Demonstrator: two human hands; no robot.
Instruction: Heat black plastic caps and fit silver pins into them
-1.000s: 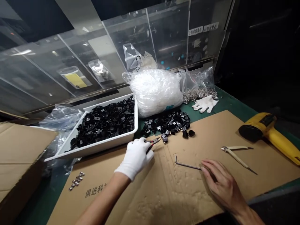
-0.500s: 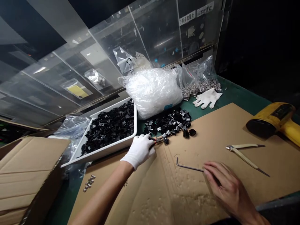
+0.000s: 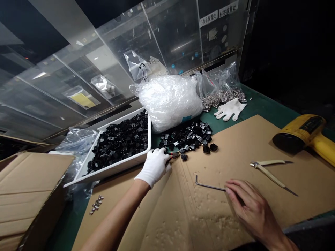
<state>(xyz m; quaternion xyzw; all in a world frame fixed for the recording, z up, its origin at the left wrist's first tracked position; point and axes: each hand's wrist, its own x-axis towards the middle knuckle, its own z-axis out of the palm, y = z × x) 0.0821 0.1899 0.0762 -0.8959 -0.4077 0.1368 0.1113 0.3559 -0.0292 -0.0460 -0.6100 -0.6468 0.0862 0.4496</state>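
Observation:
My left hand (image 3: 154, 168), in a white glove, is closed around a small pair of pliers (image 3: 175, 155) with red and black handles. Just off the pliers' tip, a small black part (image 3: 184, 157) sits on the cardboard. Bare and at the lower right, my right hand (image 3: 248, 205) pinches the long end of a hex key (image 3: 209, 187), whose bent end points left over the cardboard. Beyond my left hand, a loose pile of black clips (image 3: 190, 136) lies on the green table, with two separate black pieces (image 3: 210, 148) at its near side.
A white tray (image 3: 110, 174) full of black clips stands left of the pile. Behind are a stuffed plastic bag (image 3: 170, 101), bagged metal parts (image 3: 225, 96) and a white glove (image 3: 230, 109). Cream-handled pliers (image 3: 272, 172) and a yellow power tool (image 3: 298, 134) lie right; a carton (image 3: 34, 191) stands left.
The pliers in my left hand have come slightly away from the small black part, which stays on the cardboard. My right hand keeps its hold on the hex key. The view has shifted slightly.

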